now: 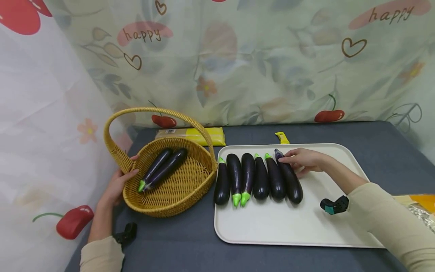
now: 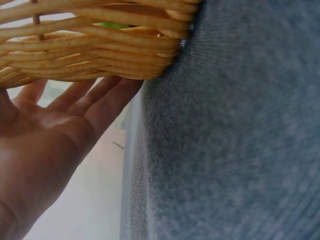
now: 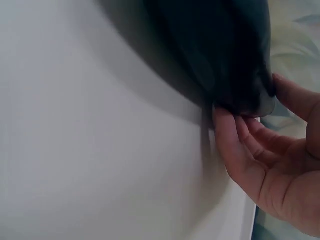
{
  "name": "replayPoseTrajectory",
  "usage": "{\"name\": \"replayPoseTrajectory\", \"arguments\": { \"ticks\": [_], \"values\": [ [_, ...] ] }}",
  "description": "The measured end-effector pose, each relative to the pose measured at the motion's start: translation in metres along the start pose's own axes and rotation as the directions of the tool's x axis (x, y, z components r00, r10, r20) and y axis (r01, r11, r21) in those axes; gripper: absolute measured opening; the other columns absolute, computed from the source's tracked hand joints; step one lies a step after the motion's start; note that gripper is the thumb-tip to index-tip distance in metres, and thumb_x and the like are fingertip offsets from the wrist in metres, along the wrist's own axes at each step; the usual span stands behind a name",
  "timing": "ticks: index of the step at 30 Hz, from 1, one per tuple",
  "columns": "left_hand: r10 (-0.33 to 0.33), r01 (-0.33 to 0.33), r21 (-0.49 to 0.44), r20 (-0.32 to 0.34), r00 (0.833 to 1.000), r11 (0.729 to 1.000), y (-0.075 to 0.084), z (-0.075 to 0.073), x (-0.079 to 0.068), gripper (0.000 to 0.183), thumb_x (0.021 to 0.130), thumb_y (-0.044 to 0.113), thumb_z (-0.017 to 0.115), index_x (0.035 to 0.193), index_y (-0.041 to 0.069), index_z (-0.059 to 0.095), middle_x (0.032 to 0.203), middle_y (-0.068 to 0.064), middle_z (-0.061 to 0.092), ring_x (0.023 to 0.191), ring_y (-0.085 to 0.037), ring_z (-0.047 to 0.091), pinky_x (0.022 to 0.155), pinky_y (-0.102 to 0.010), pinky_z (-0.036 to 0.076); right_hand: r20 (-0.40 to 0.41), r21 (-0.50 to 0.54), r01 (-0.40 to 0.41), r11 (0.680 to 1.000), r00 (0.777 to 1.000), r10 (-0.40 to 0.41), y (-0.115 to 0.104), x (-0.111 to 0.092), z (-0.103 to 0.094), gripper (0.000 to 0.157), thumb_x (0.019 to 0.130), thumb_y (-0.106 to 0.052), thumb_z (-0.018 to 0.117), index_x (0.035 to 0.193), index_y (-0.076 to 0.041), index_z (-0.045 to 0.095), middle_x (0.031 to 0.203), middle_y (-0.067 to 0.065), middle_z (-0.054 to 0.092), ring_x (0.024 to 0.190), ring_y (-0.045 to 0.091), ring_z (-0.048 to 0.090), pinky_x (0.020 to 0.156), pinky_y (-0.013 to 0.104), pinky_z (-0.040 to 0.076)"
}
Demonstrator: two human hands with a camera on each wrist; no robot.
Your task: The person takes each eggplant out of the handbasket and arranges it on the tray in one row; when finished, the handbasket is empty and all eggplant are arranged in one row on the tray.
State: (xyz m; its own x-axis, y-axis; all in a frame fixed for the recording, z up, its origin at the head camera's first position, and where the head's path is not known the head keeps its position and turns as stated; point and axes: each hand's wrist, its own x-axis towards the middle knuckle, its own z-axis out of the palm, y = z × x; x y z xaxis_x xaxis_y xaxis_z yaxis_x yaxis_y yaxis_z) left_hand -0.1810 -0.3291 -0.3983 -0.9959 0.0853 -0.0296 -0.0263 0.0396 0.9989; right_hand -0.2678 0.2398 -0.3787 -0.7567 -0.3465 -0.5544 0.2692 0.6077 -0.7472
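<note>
A wicker basket (image 1: 200, 181) with a tall arched handle stands on the left, tipped somewhat toward the camera, with two eggplants (image 1: 166, 170) lying inside. At its left side, my left hand (image 1: 117, 185) holds the rim by the handle's foot, thumb on top; in the left wrist view its fingers (image 2: 107, 100) lie against the woven outside. Several dark eggplants (image 1: 234, 177) lie side by side on a white tray (image 1: 265, 226). My right hand (image 1: 304, 160) pinches the rightmost eggplant (image 1: 290, 181) near its upper end, between thumb and fingers (image 3: 232, 145).
Behind the basket lies a yellow packet (image 1: 214, 136). A small yellow wrapper (image 1: 282, 138) sits just beyond the tray's far edge. A grey cloth (image 1: 170, 241) covers the table, and a printed curtain (image 1: 238, 75) hangs behind. Something orange and silvery (image 1: 423, 206) shows at the right edge.
</note>
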Motion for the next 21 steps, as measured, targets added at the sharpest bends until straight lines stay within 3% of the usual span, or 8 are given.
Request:
{"name": "replayPoseTrajectory", "arguments": {
  "ticks": [5,13,21],
  "values": [
    [0.0,0.0,-0.005,-0.001,1.0,1.0,0.0001,-0.0003,0.0001,0.055,0.1,0.017,0.051,0.149,0.009,0.028,0.14,-0.016,0.029,0.11,-0.005,0.051,0.084,-0.021,0.046,-0.037,-0.044,-0.003,0.999,0.999,0.001,-0.0009,-0.0005,0.0027,0.058,0.095,-0.039,0.057,0.132,0.003,0.043,0.088,0.009,0.05,0.078,0.02,0.051,0.064,0.03,0.051],
    [0.003,-0.003,-0.014,-0.007,1.0,1.0,-0.0007,-0.0008,0.0,0.055,0.1,0.017,0.052,0.15,0.011,0.029,0.137,-0.014,0.033,0.108,-0.005,0.053,0.083,-0.022,0.047,-0.046,-0.007,0.02,1.0,0.999,-0.021,0.0021,-0.0024,0.0007,0.051,0.097,-0.037,0.054,0.13,0.001,0.044,0.092,0.011,0.052,0.079,0.02,0.054,0.067,0.033,0.052],
    [0.011,-0.011,-0.014,-0.004,1.0,1.0,-0.0011,-0.0005,-0.0002,0.055,0.1,0.017,0.051,0.15,0.011,0.029,0.138,-0.014,0.033,0.108,-0.005,0.053,0.083,-0.022,0.047,-0.053,-0.023,0.027,0.999,0.998,-0.028,0.0076,-0.0064,-0.0013,0.059,0.094,-0.041,0.058,0.134,0.0,0.042,0.093,0.01,0.049,0.078,0.019,0.053,0.067,0.034,0.05]
  ]
}}
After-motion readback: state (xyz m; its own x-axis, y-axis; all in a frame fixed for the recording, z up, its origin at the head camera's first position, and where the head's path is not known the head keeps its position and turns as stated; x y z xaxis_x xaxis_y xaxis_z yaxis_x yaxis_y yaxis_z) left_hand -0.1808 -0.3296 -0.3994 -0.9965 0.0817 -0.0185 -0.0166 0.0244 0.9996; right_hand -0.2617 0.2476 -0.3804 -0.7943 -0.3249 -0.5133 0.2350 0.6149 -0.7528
